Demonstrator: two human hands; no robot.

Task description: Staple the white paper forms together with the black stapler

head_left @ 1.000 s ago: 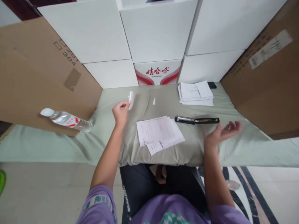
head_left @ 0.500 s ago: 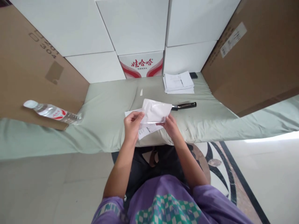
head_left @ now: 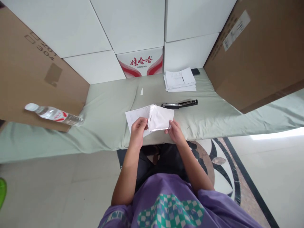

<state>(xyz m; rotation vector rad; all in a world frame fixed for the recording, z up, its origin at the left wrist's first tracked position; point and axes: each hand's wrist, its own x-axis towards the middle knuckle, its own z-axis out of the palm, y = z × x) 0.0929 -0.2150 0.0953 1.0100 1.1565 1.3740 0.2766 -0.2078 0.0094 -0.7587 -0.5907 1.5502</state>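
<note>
A small white packet (head_left: pixel 161 118), flat and creased with a shiny strip along its near edge, is held between both hands above the table. My left hand (head_left: pixel 139 129) is closed on its left side, where the edge looks uneven. My right hand (head_left: pixel 175 130) pinches its lower right corner between thumb and fingers. Beneath it, partly covered, a printed sheet of paper (head_left: pixel 135 115) lies on the cloth. Just behind the packet rests a black stapler (head_left: pixel 186 104), its arms spread apart.
A stack of papers (head_left: pixel 180 80) lies at the back right, with a dark flat object (head_left: pixel 195 72) beside it. A water bottle (head_left: pixel 53 114) lies at the left. Brown cartons (head_left: pixel 258 53) flank the cloth-covered table (head_left: pixel 104 117); white boxes (head_left: pixel 140 25) wall the back.
The packet has been lowered slightly and turned a little, and its left edge now looks ragged. My left hand has shifted slightly right. The stapler shows more fully, and the view has shifted slightly.
</note>
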